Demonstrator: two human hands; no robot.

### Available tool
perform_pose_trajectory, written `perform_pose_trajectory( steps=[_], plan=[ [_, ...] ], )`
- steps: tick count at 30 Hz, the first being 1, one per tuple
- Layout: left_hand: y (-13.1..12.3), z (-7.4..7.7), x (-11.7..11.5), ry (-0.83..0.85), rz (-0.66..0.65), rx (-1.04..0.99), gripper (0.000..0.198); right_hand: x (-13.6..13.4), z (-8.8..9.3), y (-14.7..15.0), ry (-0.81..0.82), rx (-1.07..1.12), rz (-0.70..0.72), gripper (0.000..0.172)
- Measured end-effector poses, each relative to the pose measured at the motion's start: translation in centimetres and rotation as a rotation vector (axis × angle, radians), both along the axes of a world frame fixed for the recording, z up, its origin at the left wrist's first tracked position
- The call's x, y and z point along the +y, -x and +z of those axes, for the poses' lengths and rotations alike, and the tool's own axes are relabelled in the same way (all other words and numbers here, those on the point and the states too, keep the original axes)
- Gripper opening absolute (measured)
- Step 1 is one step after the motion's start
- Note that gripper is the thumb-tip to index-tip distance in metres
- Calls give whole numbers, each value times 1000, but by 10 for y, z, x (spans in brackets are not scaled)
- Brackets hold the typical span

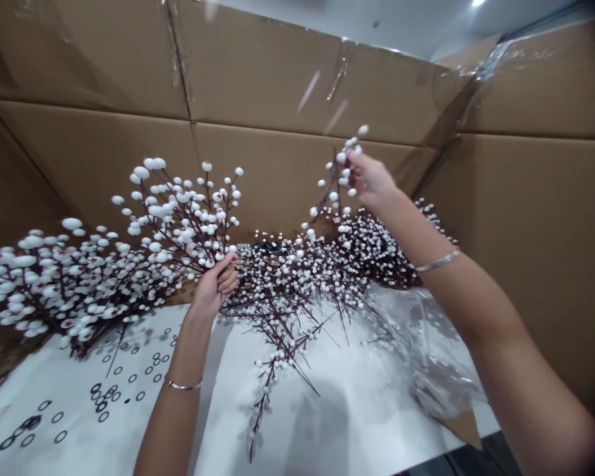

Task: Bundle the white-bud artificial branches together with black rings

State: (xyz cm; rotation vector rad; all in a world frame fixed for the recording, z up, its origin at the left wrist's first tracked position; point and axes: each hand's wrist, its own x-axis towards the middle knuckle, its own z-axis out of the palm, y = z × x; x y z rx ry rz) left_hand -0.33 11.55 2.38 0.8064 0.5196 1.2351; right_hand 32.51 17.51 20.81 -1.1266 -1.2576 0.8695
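Observation:
My left hand [217, 285] is closed around the stems of a bunch of white berry branches [178, 208], held upright above the table. Raised at the right, my right hand [369, 177] pinches a single white berry branch [333, 182] near its upper end. That branch hangs down and leftward toward a loose pile of berry branches [302, 271] behind it; where its lower end stops is hard to make out. To the left of my left hand lies a thick bundle of berry branches [74, 284], stems together.
Several small black rings [112, 393] are scattered over the white table [367, 423] at the left. A crumpled clear plastic bag [426, 350] lies at the right. One berry sprig [262, 403] points toward the front. Tall cardboard walls [277, 79] enclose the back and sides.

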Motion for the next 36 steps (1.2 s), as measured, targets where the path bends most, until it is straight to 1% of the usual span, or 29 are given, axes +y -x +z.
perform_pose_trajectory(
  steps=[2, 3, 7, 9, 11, 13, 16, 20, 23, 26, 28, 31, 33, 36],
  plan=[
    [-8, 0, -3, -3, 21, -20, 14, 8, -21, 22, 102, 250, 72, 12],
    [-13, 0, -4, -3, 34, -34, 13, 11, -33, 33, 122, 328, 100, 11],
    [-25, -1, -8, 13, 40, -38, 12, 21, -76, 68, 218, 508, 190, 9],
    [-29, -2, -8, 41, 19, -15, 15, 23, -91, 82, 261, 570, 225, 12],
    [-31, -4, -8, 79, 4, -8, 17, 23, -101, 94, 295, 626, 254, 15],
    [-33, -6, -8, 118, 6, -16, 21, 21, -105, 104, 334, 680, 258, 12],
    [-35, -7, -9, 158, 14, -41, 30, 17, -109, 118, 367, 746, 239, 2],
    [-35, -5, -13, 149, 1, -41, 40, 11, -113, 131, 353, 792, 225, 12],
    [-34, -6, -14, 138, 15, -20, 40, 5, -115, 140, 353, 810, 213, 16],
    [-33, -6, -13, 136, 35, -4, 38, -1, -113, 148, 404, 832, 198, 21],
    [-32, -5, -13, 123, 46, -4, 40, -5, -112, 150, 437, 838, 200, 21],
    [-30, -3, -12, 121, 84, 16, 43, -9, -113, 148, 489, 811, 250, 19],
    [-29, -1, -11, 121, 130, 43, 43, -11, -116, 145, 531, 778, 274, 16],
    [-28, 0, -11, 108, 218, 51, 41, -13, -121, 141, 584, 753, 266, 11]
  ],
)
